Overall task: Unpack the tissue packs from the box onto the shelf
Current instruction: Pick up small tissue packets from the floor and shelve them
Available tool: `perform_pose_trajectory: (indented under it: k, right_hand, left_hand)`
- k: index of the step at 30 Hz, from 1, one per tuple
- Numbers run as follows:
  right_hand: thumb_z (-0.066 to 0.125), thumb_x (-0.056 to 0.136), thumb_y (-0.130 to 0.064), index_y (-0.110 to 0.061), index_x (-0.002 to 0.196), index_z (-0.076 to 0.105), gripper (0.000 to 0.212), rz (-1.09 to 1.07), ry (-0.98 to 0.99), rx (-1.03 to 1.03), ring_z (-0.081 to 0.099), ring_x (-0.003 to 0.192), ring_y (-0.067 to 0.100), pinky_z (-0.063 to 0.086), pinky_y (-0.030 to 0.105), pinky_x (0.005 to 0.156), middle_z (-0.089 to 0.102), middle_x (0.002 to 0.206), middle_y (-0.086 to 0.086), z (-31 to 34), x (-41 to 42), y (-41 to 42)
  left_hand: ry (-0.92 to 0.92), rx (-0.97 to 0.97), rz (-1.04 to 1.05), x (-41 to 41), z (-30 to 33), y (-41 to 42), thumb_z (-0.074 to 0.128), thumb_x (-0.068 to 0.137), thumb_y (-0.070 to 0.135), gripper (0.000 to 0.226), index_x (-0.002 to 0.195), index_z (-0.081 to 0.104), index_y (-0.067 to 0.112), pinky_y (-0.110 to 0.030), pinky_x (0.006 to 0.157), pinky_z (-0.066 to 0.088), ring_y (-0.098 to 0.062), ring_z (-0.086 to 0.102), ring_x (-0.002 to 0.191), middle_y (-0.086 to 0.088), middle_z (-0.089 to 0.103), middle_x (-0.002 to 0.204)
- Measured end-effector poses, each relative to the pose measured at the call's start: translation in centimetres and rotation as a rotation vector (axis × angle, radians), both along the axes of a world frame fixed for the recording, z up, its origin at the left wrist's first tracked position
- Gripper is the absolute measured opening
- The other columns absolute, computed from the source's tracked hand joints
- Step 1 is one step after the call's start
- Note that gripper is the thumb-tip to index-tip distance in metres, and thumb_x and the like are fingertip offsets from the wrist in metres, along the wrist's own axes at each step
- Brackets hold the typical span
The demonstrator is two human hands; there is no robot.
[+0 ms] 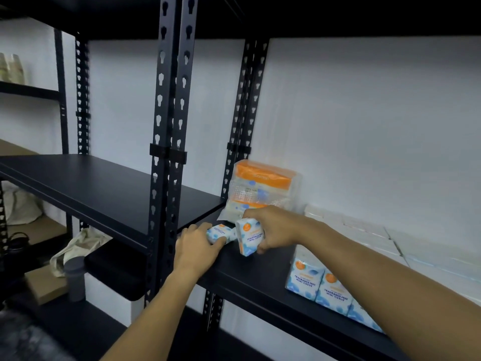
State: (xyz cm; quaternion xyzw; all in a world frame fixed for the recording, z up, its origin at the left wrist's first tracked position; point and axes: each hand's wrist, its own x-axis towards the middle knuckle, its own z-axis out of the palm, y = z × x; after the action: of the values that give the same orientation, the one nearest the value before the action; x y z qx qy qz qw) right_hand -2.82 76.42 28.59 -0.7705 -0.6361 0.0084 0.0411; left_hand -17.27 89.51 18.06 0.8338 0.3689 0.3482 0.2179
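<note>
My left hand (197, 246) grips a small blue-and-white mini tissue pack (220, 233) lying on its side on the black shelf (250, 280). Right beside it my right hand (276, 230) holds a second mini tissue pack (248, 239), tilted, with its orange dot and label facing me. The two packs touch. A row of the same packs (322, 290) stands along the shelf's front edge at the right. Behind my hands stands a clear-wrapped orange tissue bundle (263, 188). The box is out of view.
Black slotted uprights (170, 152) stand left of my hands, with a second black shelf (104, 188) beyond them. White packs (369, 233) fill the back right of the shelf. A grey cup (75, 277), a cloth bag (75, 248) and cardboard (46, 287) lie on lower levels at the left.
</note>
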Motion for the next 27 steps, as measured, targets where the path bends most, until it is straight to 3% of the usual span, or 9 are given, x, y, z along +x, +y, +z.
perform_pose_trajectory:
  k: [5, 9, 11, 14, 16, 19, 22, 27]
  right_hand:
    - [0.090, 0.063, -0.030, -0.023, 0.106, 0.057, 0.055, -0.081, 0.078, -0.012, 0.062, 0.090, 0.016, 0.052, 0.031, 0.075, 0.063, 0.101, -0.005, 1.8, 0.3, -1.1]
    - [0.091, 0.061, -0.037, -0.012, 0.114, 0.057, 0.068, -0.194, 0.078, 0.053, 0.061, 0.095, 0.021, 0.056, 0.038, 0.084, 0.055, 0.112, 0.002, 2.9, 0.8, -1.4]
    - [0.091, 0.061, -0.038, -0.013, 0.117, 0.057, 0.070, -0.242, 0.094, 0.032, 0.064, 0.096, 0.023, 0.057, 0.041, 0.086, 0.062, 0.112, 0.003, 2.9, 1.2, -1.4]
    - [0.090, 0.064, -0.034, -0.015, 0.129, 0.046, 0.082, -0.289, 0.116, 0.026, 0.062, 0.100, 0.022, 0.055, 0.039, 0.088, 0.062, 0.115, 0.002, 2.8, 1.4, -1.3]
    - [0.089, 0.067, -0.030, -0.018, 0.135, 0.032, 0.089, -0.299, 0.139, 0.024, 0.060, 0.098, 0.020, 0.054, 0.033, 0.080, 0.058, 0.114, 0.003, 2.6, 1.2, -1.5]
    - [0.087, 0.067, -0.030, -0.025, 0.128, 0.023, 0.089, -0.314, 0.107, -0.014, 0.061, 0.092, 0.020, 0.056, 0.035, 0.077, 0.058, 0.107, 0.005, 2.1, 1.3, -1.7]
    - [0.085, 0.063, -0.039, -0.022, 0.131, 0.026, 0.091, -0.343, 0.054, -0.054, 0.062, 0.094, 0.021, 0.057, 0.043, 0.085, 0.059, 0.108, 0.005, 1.8, 1.4, -1.9]
    - [0.081, 0.062, -0.052, -0.020, 0.127, 0.046, 0.081, -0.352, -0.107, -0.011, 0.056, 0.102, 0.022, 0.052, 0.042, 0.089, 0.055, 0.117, 0.002, 1.7, 1.5, -2.4]
  left_hand:
    - [0.061, 0.018, -0.027, -0.3, -0.1, 0.0, 0.061, 0.089, 0.048, 0.060, 0.142, 0.048, 0.023, -0.036, 0.104, 0.037, -0.026, 0.047, 0.126, -0.007, 0.055, 0.132]
    - [0.062, 0.023, -0.052, -0.3, -0.1, 0.0, 0.063, 0.088, 0.040, 0.059, 0.142, 0.047, 0.025, -0.037, 0.105, 0.036, -0.025, 0.046, 0.126, -0.006, 0.054, 0.131]
    - [0.062, 0.020, -0.055, -0.3, -0.2, 0.0, 0.063, 0.088, 0.038, 0.057, 0.141, 0.048, 0.025, -0.037, 0.104, 0.037, -0.025, 0.046, 0.125, -0.006, 0.054, 0.130]
    - [0.061, 0.016, -0.049, -0.3, 0.1, -0.1, 0.063, 0.088, 0.039, 0.059, 0.143, 0.045, 0.028, -0.037, 0.105, 0.035, -0.025, 0.043, 0.127, -0.005, 0.052, 0.133]
    - [0.055, 0.035, -0.057, -0.3, 0.5, -0.5, 0.062, 0.087, 0.041, 0.059, 0.143, 0.044, 0.033, -0.039, 0.108, 0.030, -0.023, 0.037, 0.128, -0.002, 0.046, 0.136]
    - [0.028, 0.146, -0.101, -0.1, 1.1, -2.0, 0.061, 0.087, 0.046, 0.053, 0.138, 0.048, 0.041, -0.043, 0.110, 0.024, -0.021, 0.027, 0.133, 0.003, 0.036, 0.143]
    - [0.064, 0.298, -0.170, 0.6, 1.5, -3.3, 0.060, 0.086, 0.051, 0.044, 0.130, 0.055, 0.046, -0.045, 0.113, 0.016, -0.019, 0.018, 0.139, 0.006, 0.028, 0.152]
    - [0.142, 0.319, -0.219, 0.8, 1.1, -3.5, 0.059, 0.088, 0.051, 0.034, 0.121, 0.062, 0.043, -0.041, 0.115, 0.009, -0.017, 0.019, 0.139, 0.011, 0.031, 0.151]
